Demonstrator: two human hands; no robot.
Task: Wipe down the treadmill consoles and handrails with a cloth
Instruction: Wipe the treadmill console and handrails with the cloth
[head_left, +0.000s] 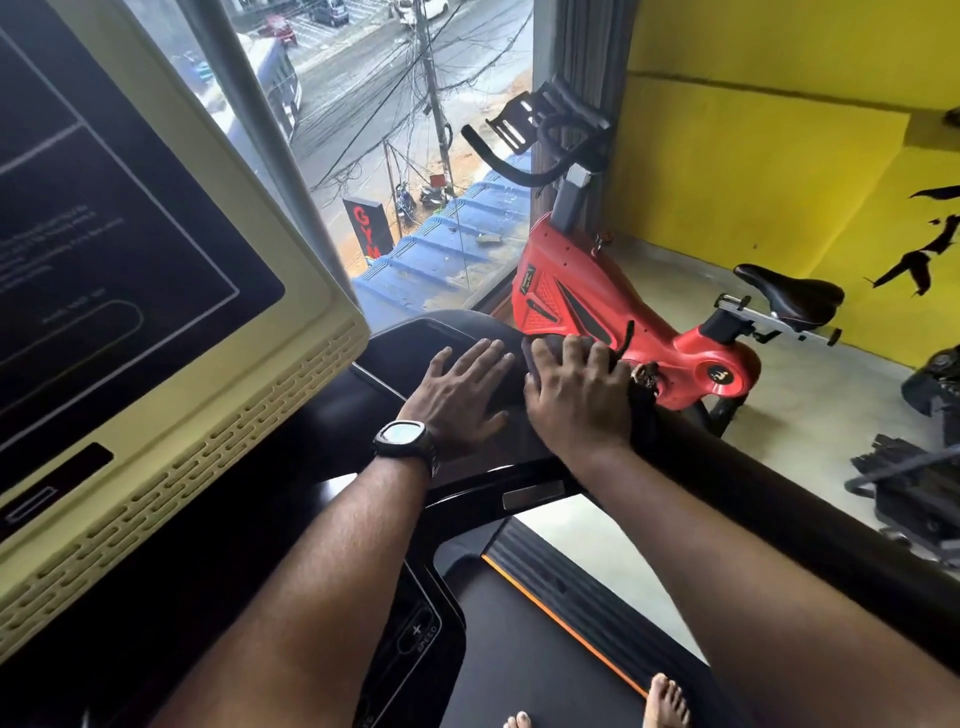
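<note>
The treadmill console (156, 332) fills the left, a dark screen in a cream frame. Its black lower deck (415, 343) runs to the right into a thick black handrail (769, 499). My left hand (462, 395), with a watch on the wrist, lies flat with straight fingers on the black deck. Just to its right, my right hand (576, 395) presses a dark cloth (641, 410) onto the top end of the handrail, its fingers curled over the cloth. Most of the cloth is hidden under the hand.
A red exercise bike (597, 301) with a black saddle stands close beyond the handrail, by a yellow wall (753, 171). A large window (395, 156) faces the street. Dark gear lies on the floor at right (914, 488). Bare toes (667, 701) stand on the treadmill belt.
</note>
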